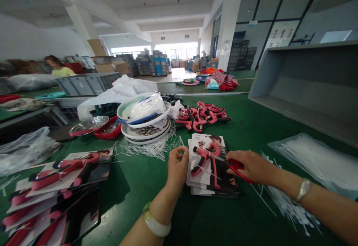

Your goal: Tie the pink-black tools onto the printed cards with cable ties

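Note:
Red-handled scissors (237, 168) are gripped in my right hand (254, 166). Their blades reach over a pink and black hand grip strengthener (207, 160) lying on a printed card. A thin white tie (208, 170) crosses the strengthener, its loose end sticking out. Several such cards (195, 191) are stacked under it. Just left of the stack, my left hand (176, 166) has its fingers curled closed; whether they pinch anything is too small to tell. On the far left lies a pile of cards with strengtheners (64, 169) mounted on them.
White ties (293, 207) lie loose at right beside a plastic bag (316, 160). Behind are heaped strengtheners (203, 115), stacked white basins (145, 130) with metal parts, a red tray (107, 128) and a grey crate (307, 89). A person (60, 67) is in the left background.

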`<state>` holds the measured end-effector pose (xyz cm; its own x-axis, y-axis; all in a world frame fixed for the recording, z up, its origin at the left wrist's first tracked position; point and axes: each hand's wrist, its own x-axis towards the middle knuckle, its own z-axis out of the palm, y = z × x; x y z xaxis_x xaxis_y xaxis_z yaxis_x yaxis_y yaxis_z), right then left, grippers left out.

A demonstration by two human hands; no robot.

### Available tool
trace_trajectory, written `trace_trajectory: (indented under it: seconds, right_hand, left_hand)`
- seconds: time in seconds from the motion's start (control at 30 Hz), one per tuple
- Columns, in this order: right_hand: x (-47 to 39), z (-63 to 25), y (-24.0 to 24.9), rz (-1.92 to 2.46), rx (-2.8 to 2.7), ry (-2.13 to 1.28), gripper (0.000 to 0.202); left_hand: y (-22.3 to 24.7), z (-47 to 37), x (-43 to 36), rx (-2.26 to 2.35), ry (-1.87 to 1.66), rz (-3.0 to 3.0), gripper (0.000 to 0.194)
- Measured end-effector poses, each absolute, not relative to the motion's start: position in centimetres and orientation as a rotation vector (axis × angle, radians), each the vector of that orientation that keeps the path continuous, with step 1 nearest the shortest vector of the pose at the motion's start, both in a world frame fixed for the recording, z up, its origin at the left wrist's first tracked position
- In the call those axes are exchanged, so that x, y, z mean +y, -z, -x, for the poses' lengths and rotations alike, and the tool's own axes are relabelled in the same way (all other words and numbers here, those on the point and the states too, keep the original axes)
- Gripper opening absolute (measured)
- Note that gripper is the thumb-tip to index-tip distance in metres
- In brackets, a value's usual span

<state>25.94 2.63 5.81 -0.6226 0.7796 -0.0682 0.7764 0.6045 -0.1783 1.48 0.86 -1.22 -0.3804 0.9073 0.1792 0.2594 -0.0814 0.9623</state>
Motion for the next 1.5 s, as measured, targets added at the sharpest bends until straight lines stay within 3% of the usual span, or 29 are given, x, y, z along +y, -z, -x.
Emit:
trace_trajectory:
  seconds: [0.1, 0.3, 0.8, 1.5]
  right_hand:
    - [3.3, -25.5, -8.6, 1.389, -2.889, -0.765, 0.04]
    - [5.2, -22.5, -10.7, 1.304, -3.122, -0.737, 0.048]
    - [10.1, -18.5, -11.3, 1.306, -3.348, -1.207, 0.061]
    - [10.6, -17.0, -11.2, 1.296, -3.395, -1.268, 0.057]
  left_hand:
    - [0.6, 0.4, 1.1, 1.904, -1.422, -1.373, 0.056]
    - [-0.8, -0.3, -0.7, 1.721, -0.755, -1.723, 0.034]
    - [0.9, -0.3, 0.3, 1.471, -0.848, -1.452, 0.033]
    - [1.0, 0.0, 0.9, 1.391, -0.839, -1.566, 0.034]
